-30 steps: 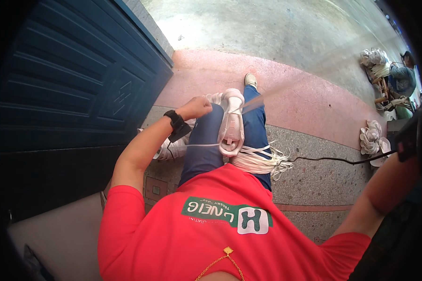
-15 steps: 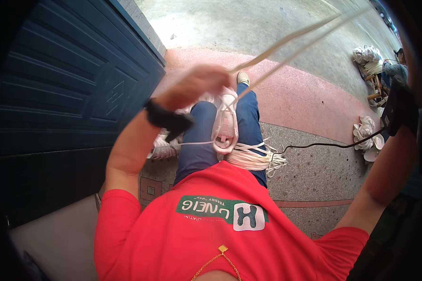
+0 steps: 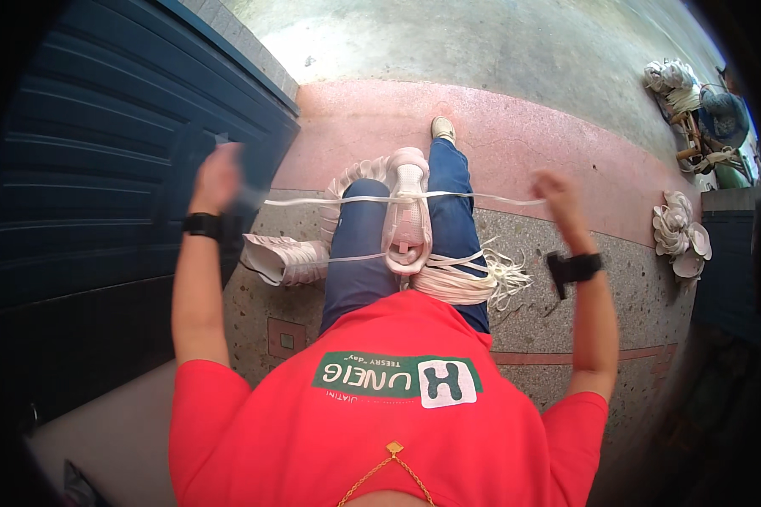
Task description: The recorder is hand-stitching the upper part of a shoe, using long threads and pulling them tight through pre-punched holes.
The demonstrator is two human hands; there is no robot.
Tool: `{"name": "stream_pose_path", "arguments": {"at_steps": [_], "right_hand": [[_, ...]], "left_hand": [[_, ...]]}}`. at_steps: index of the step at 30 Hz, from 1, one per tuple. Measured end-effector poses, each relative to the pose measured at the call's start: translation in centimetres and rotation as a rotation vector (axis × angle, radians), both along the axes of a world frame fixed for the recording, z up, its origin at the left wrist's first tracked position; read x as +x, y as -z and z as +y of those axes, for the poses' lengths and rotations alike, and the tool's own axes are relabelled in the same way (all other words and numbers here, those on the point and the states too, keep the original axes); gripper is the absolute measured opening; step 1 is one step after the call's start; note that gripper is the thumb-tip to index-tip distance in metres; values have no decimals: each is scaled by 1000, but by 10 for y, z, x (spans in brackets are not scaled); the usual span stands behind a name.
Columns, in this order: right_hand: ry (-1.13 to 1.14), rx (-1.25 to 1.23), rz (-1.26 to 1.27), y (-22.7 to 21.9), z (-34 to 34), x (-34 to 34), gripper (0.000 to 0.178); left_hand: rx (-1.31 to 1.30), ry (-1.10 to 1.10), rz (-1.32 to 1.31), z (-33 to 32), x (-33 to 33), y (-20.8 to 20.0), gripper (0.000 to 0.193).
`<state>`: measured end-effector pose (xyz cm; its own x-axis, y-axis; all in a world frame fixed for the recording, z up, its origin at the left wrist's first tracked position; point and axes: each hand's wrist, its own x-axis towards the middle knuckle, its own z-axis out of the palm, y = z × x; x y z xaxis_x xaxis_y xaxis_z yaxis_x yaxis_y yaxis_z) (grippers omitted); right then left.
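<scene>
Across both knees we are stretching a white strap taut, running over the pale shoe form resting upright between the legs. Our left hand and right hand are each gripping one strap end, raised wide apart; finger positions are too blurred to tell

— What do the hands do?
— The left hand and right hand are spread wide, pulling a white cord tight across a pale shoe between the knees.
</scene>
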<state>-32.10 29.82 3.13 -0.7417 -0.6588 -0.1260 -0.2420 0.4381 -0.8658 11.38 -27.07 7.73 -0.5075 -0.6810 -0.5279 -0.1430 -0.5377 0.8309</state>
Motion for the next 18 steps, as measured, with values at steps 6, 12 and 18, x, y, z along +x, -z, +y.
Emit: {"name": "stream_pose_path", "arguments": {"at_steps": [6,12,18], "right_hand": [[-350,86,141,65,-113,150,25],[-210,236,329,79,-137,164,26],[-325,356,465,72,-150,167,18]], "left_hand": [[-60,746,-265,205,-102,51,31],[-806,718,-119,234,-104,73,28],[-765,689,-272,238,-92,81,23]]}}
